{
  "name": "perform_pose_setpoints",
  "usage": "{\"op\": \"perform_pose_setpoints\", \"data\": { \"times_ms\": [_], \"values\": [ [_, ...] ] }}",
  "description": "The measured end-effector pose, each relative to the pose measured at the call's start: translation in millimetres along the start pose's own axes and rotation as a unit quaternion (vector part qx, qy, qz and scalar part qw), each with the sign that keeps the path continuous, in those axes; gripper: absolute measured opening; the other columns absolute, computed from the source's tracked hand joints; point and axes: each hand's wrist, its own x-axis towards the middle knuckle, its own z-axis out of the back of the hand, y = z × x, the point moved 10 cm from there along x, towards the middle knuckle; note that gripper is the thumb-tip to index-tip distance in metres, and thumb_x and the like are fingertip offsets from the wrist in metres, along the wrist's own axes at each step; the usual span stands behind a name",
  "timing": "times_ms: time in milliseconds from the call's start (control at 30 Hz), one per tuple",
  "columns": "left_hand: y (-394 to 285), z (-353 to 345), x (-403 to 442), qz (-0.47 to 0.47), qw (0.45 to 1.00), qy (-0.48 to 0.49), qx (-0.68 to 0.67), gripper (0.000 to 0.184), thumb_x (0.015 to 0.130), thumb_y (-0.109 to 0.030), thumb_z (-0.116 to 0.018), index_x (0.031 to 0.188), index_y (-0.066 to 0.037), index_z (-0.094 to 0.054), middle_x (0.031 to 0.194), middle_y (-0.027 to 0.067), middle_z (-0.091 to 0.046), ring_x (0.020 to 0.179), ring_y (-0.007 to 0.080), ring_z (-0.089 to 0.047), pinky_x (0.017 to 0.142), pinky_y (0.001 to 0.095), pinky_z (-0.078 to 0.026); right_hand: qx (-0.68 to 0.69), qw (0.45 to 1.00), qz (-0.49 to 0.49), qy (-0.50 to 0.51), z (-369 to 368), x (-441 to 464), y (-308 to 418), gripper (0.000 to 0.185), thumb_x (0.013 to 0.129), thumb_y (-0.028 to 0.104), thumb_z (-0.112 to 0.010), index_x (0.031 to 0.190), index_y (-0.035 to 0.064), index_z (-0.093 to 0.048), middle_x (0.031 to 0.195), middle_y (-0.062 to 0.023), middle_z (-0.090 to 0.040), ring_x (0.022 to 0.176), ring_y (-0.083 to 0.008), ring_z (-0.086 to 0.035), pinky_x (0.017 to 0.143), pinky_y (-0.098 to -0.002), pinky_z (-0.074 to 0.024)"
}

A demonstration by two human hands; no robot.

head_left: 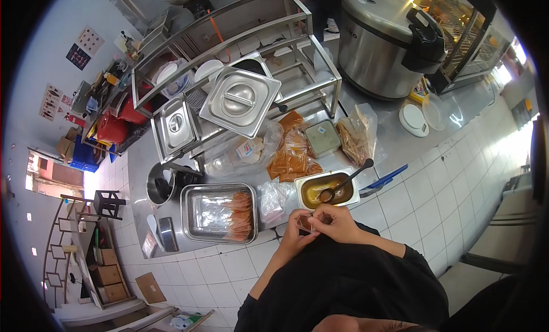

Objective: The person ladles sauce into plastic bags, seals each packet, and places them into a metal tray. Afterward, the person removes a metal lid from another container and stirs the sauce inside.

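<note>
Head view: probably a packet (307, 223), between left fingers (294, 219) and right fingers (323, 212).

Left hand (296, 228) and right hand (334, 223) nearly meet around a small packet (307, 222); scant room between them. Directly ahead, the sauce pan (298, 193) blocks, its ladle (362, 168) handle jutting past the far right rim. Left of pan: clear plastic bags (272, 199) fill the gap to the wire-lined tray (199, 209), whose left side offers open mesh, right side taken by a row of filled packets (240, 218). Beyond pan: orange packets (289, 158), lidded tin (323, 139), stuffed bag (357, 136), crowded tight. Overhead shelf frame (327, 80) bars the far side. Bare steel between stuffed bag and white scale (413, 120): passable.
</note>
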Motion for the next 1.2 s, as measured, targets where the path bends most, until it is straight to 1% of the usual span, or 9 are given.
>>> {"op": "perform_pose_setpoints", "data": {
  "times_ms": [100,167,367,433,600,900,967,1033,1200],
  "values": [
    [21.0,7.6,-3.2,0.034,0.999,-0.002,-0.042,0.053,0.085,-0.008,-0.070,0.126,-0.005,-0.036,0.109,0.0086,-0.049,0.095,0.0160,-0.053,0.085,0.0311,-0.046,-0.082,0.996,0.020,0.007,9.7,-3.5,-3.1,0.013,0.090,0.012,-0.066,0.095,0.0029,-0.058,0.078,0.0020,-0.055,0.071,-0.0028,-0.052,0.064,-0.0192,-0.0426],
    [34.5,19.6,0.2,0.058,0.995,-0.014,-0.076,0.046,0.089,-0.013,-0.067,0.124,-0.005,-0.037,0.107,0.0078,-0.049,0.092,0.0148,-0.053,0.084,0.0305,-0.046,-0.049,0.914,0.237,-0.324,77.9,-28.5,10.2,0.029,0.093,0.016,-0.062,0.117,0.0055,-0.051,0.087,0.0017,-0.044,0.081,-0.0050,-0.043,0.077,-0.0194,-0.0375],
    [52.4,79.9,11.8,0.003,0.980,-0.162,-0.113,0.039,0.099,-0.039,-0.050,0.116,-0.004,-0.045,0.100,0.0067,-0.054,0.087,0.0137,-0.053,0.081,0.0275,-0.044,-0.031,0.894,0.036,-0.445,174.9,-14.8,-101.7,0.042,0.087,0.015,-0.067,0.124,0.0056,-0.049,0.106,-0.0071,-0.044,0.099,-0.0148,-0.044,0.085,-0.0276,-0.0364],
    [61.2,79.8,19.1,0.038,0.982,-0.150,-0.108,0.040,0.099,-0.043,-0.047,0.109,-0.004,-0.049,0.101,0.0072,-0.057,0.089,0.0134,-0.054,0.082,0.0273,-0.044,-0.315,0.861,0.174,-0.360,148.8,1.3,-39.6,0.023,0.088,0.015,-0.065,0.108,0.0069,-0.060,0.093,-0.0036,-0.046,0.086,-0.0139,-0.044,0.076,-0.0254,-0.0367],
    [81.5,74.9,35.4,0.062,0.981,-0.129,-0.133,0.042,0.100,-0.045,-0.045,0.108,-0.004,-0.050,0.101,0.0076,-0.058,0.091,0.0135,-0.056,0.083,0.0285,-0.045,-0.214,0.937,0.119,-0.248,143.7,25.8,-47.3,0.017,0.094,0.019,-0.058,0.088,0.0041,-0.064,0.069,-0.0046,-0.059,0.061,-0.0138,-0.057,0.059,-0.0279,-0.0426],
    [82.6,96.5,35.8,-0.060,0.967,-0.212,-0.125,0.047,0.097,-0.038,-0.055,0.126,-0.007,-0.038,0.085,0.0025,-0.048,0.081,0.0120,-0.050,0.083,0.0293,-0.045,-0.080,0.946,0.069,-0.306,171.0,3.4,-86.9,0.034,0.101,0.025,-0.047,0.085,0.0008,-0.065,0.066,-0.0009,-0.060,0.063,-0.0056,-0.054,0.056,-0.0232,-0.0399],
    [80.5,96.6,35.0,-0.096,0.968,-0.224,-0.060,0.050,0.095,-0.035,-0.059,0.130,-0.007,-0.034,0.083,0.0016,-0.046,0.079,0.0116,-0.049,0.081,0.0280,-0.045,-0.130,0.956,0.078,-0.250,162.6,2.9,-78.9,0.023,0.096,0.024,-0.056,0.090,0.0050,-0.068,0.072,-0.0013,-0.063,0.065,-0.0101,-0.056,0.060,-0.0255,-0.0413],
    [95.1,88.3,36.1,-0.090,0.979,-0.184,-0.013,0.056,0.092,-0.028,-0.065,0.133,-0.008,-0.032,0.088,0.0020,-0.046,0.081,0.0118,-0.049,0.079,0.0252,-0.043,-0.400,0.866,0.284,-0.099,105.2,-5.8,-16.6,0.012,0.088,0.022,-0.066,0.095,0.0116,-0.069,0.081,-0.0003,-0.066,0.072,-0.0165,-0.059,0.065,-0.0302,-0.0438],
    [104.3,73.8,39.8,-0.012,0.981,-0.176,0.078,0.049,0.084,0.004,-0.063,0.126,-0.005,-0.040,0.100,0.0061,-0.054,0.092,0.0128,-0.053,0.084,0.0268,-0.043,-0.440,0.843,0.309,0.020,74.8,-10.7,4.0,0.015,0.080,0.022,-0.071,0.095,0.0174,-0.070,0.091,0.0023,-0.069,0.082,-0.0186,-0.061,0.073,-0.0346,-0.0460]
  ]
}}
